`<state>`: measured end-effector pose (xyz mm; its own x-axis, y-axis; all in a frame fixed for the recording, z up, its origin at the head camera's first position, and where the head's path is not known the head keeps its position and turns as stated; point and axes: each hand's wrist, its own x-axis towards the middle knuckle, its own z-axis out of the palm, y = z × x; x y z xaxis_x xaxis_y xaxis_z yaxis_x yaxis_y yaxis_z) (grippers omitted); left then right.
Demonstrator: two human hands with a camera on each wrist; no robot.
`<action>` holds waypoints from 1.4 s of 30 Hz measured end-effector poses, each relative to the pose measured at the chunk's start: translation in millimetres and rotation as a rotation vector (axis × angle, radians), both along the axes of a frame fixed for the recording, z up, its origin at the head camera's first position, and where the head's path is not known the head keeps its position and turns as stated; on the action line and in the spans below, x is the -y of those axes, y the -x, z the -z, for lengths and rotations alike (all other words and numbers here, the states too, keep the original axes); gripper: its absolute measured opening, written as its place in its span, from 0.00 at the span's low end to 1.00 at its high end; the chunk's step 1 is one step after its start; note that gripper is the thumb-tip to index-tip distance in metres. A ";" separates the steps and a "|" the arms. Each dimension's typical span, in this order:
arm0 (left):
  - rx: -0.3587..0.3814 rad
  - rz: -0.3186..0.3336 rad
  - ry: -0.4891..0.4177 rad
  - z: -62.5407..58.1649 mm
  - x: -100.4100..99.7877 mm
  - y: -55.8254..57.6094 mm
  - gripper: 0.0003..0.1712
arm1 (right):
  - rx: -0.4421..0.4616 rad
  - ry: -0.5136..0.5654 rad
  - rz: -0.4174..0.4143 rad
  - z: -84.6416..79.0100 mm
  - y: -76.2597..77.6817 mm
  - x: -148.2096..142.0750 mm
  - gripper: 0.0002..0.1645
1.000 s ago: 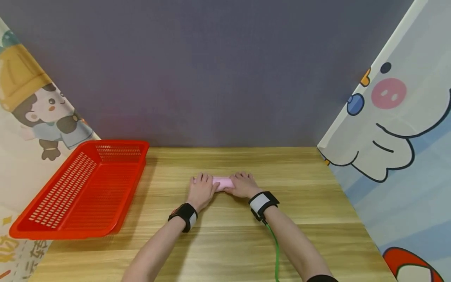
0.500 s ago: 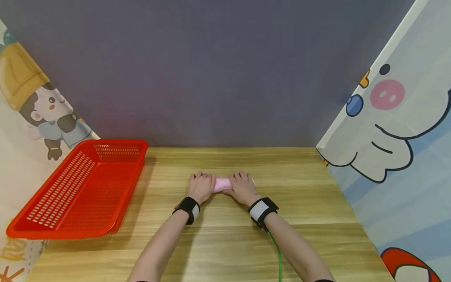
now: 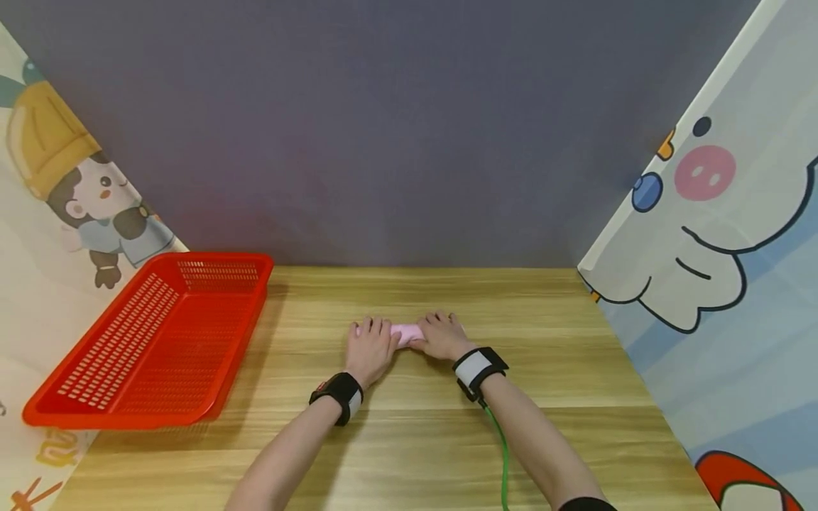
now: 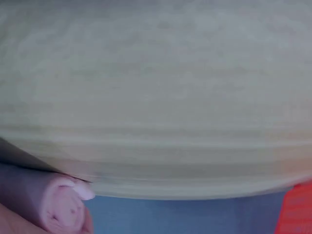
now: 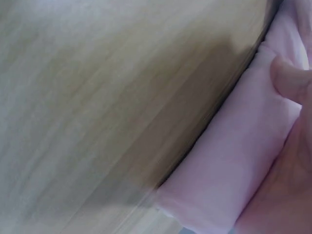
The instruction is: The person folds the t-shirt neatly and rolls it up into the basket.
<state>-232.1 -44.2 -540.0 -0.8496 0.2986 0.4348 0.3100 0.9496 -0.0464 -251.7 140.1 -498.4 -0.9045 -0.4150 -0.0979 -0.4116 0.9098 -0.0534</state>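
A pink cloth (image 3: 406,335) lies rolled into a tight cylinder on the wooden table, its length running left to right. Over its left part my left hand (image 3: 371,353) grips with curled fingers, thumb toward the middle. The right part is held by my right hand (image 3: 445,336), so only a short middle stretch shows in the head view. Spiral layers are visible at one end of the rolled cloth (image 4: 66,209) in the left wrist view. In the right wrist view a thumb (image 5: 292,80) presses on the rolled cloth (image 5: 229,146), which looks smooth with slight creases.
To the left stands a red plastic basket (image 3: 185,355) with perforated sides. A dark grey panel (image 3: 409,142) rises behind the wooden table (image 3: 422,440). Printed cartoon sheets flank both sides. From the right wristband (image 3: 479,369) runs a green cable (image 3: 501,454).
Both hands keep hold of the rolled cloth. Since half a second ago the left hand's wrist has come slightly nearer, and the right hand now covers the roll's right end.
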 end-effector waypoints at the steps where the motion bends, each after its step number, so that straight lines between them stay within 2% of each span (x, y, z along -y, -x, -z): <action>1: 0.001 -0.001 -0.018 -0.2 -0.3 1.3 0.25 | -0.006 0.001 0.001 0.9 -0.4 0.1 0.37; 4: 0.013 -0.012 -0.066 -1.6 -0.8 6.1 0.25 | -0.053 -0.001 -0.001 5.2 -3.7 1.3 0.39; 7: 0.035 -0.028 -0.100 -4.5 -1.1 10.4 0.24 | -0.156 0.005 -0.009 10.9 -9.0 3.2 0.39; 11: 0.132 -0.059 -0.118 -11.4 -1.9 13.9 0.24 | -0.271 0.045 -0.030 17.1 -14.0 6.9 0.37; 16: 0.260 -0.065 -0.087 -18.7 -3.5 17.0 0.26 | -0.275 0.059 -0.051 21.4 -14.7 9.6 0.36; 20: 0.283 -0.044 -0.073 -20.0 -4.2 17.9 0.25 | -0.250 0.071 -0.070 20.9 -11.9 8.1 0.34; 28: 0.228 0.011 -0.069 -14.8 -4.9 15.1 0.24 | -0.151 0.063 -0.100 15.7 -5.2 2.9 0.33; 34: 0.040 0.114 0.006 -6.6 7.3 6.2 0.20 | -0.090 0.082 -0.092 11.5 -3.2 6.0 0.29; 38: -0.053 0.143 0.081 -0.3 17.9 -2.4 0.28 | -0.061 0.077 -0.063 10.7 -0.8 7.8 0.29; 40: -0.059 0.147 0.096 0.3 20.4 -4.5 0.33 | -0.051 0.077 -0.052 10.0 0.9 8.3 0.29; 42: -0.033 0.147 0.085 -2.1 20.5 -4.3 0.35 | -0.032 0.079 -0.036 7.8 2.6 9.2 0.30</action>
<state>-227.8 -64.7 -537.9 -0.7798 0.4550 0.4299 0.4419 0.8866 -0.1367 -254.3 130.9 -506.2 -0.8909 -0.4528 -0.0349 -0.4468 0.8878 -0.1103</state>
